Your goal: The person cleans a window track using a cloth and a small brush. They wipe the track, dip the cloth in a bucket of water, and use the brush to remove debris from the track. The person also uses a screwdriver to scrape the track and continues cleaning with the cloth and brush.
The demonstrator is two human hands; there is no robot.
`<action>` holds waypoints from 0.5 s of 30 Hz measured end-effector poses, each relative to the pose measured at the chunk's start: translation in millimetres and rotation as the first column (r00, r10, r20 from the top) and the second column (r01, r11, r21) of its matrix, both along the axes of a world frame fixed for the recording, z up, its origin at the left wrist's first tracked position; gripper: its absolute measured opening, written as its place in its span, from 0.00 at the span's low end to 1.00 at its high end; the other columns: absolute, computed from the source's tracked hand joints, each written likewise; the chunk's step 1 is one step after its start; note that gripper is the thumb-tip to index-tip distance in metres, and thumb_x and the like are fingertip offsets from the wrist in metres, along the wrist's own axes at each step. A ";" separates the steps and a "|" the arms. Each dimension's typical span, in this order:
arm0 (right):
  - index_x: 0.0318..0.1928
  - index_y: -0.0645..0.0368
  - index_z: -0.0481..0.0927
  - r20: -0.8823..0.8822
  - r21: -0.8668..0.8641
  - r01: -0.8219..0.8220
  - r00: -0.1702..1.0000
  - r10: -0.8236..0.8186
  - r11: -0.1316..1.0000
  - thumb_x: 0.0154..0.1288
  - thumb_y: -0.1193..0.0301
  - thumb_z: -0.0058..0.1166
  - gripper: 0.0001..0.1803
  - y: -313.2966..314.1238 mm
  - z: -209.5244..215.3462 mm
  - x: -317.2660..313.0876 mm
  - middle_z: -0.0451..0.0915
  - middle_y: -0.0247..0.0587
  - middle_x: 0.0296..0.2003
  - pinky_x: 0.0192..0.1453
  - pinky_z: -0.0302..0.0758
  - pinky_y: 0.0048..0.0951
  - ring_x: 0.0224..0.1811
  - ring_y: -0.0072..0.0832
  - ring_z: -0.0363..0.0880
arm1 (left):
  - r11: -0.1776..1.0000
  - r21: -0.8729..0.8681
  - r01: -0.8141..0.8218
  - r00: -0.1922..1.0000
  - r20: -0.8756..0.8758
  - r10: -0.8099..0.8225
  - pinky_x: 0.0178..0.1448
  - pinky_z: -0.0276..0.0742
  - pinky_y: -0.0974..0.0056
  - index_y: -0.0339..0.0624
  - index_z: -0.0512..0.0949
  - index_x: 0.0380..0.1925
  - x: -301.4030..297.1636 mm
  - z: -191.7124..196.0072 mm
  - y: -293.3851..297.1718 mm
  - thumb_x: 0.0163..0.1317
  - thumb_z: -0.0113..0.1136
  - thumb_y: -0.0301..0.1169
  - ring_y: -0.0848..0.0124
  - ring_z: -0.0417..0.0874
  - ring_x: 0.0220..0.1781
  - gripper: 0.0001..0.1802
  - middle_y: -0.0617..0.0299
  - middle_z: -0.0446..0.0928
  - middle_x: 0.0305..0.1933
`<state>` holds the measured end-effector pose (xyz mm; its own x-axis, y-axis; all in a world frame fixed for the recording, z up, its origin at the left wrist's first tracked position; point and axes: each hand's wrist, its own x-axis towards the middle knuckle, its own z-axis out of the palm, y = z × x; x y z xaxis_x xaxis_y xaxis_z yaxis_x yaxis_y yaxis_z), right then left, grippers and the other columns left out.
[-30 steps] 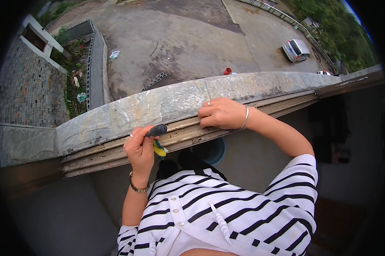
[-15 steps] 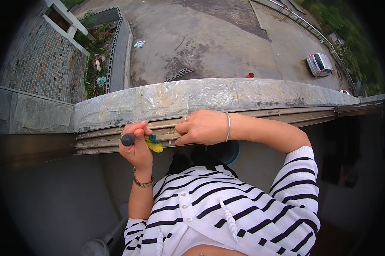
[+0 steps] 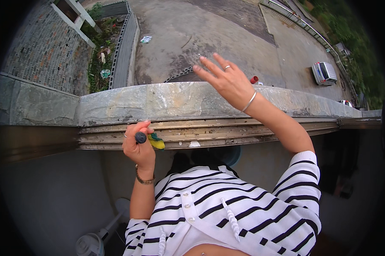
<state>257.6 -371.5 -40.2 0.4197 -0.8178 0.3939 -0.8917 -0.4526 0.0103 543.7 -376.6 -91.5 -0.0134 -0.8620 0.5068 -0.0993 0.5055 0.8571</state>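
My left hand (image 3: 138, 147) is closed around a tool with a dark, round-ended handle (image 3: 141, 137); its working end is hidden. A yellow-and-green sponge (image 3: 157, 141) sticks out beside the fingers of that hand, over the window track (image 3: 218, 133). The track has several metal grooves with dirt specks and a white patch (image 3: 194, 144). Out beyond the track, my right hand (image 3: 231, 83) is in the air past the stone ledge (image 3: 167, 100). Its fingers are spread and it holds nothing. A tiny pale speck shows near its fingertips.
Below the track, a blue basin (image 3: 234, 156) is partly hidden behind my clothes. A white appliance with a tube (image 3: 90, 244) stands at the lower left. Outside, far down, lie a concrete yard (image 3: 226, 38) and a parked silver car (image 3: 324, 73). A brick wall (image 3: 43, 47) rises at the left.
My right hand has lifted off the track, swung out over the ledge and spread its fingers. The left hand still grips the dark-handled tool at nearly the same place.
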 end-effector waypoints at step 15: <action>0.29 0.54 0.79 -0.053 0.223 -0.497 0.853 0.519 0.839 0.54 0.67 0.53 0.05 12.4 -20.8 74.4 0.72 0.35 0.33 0.41 0.72 0.29 0.42 0.30 0.75 | 0.999 -0.040 -0.003 0.998 0.063 0.005 0.32 0.72 0.71 0.35 0.82 0.36 -2.0 6.4 -1.8 0.67 0.57 0.26 0.74 0.79 0.27 0.07 0.61 0.78 0.26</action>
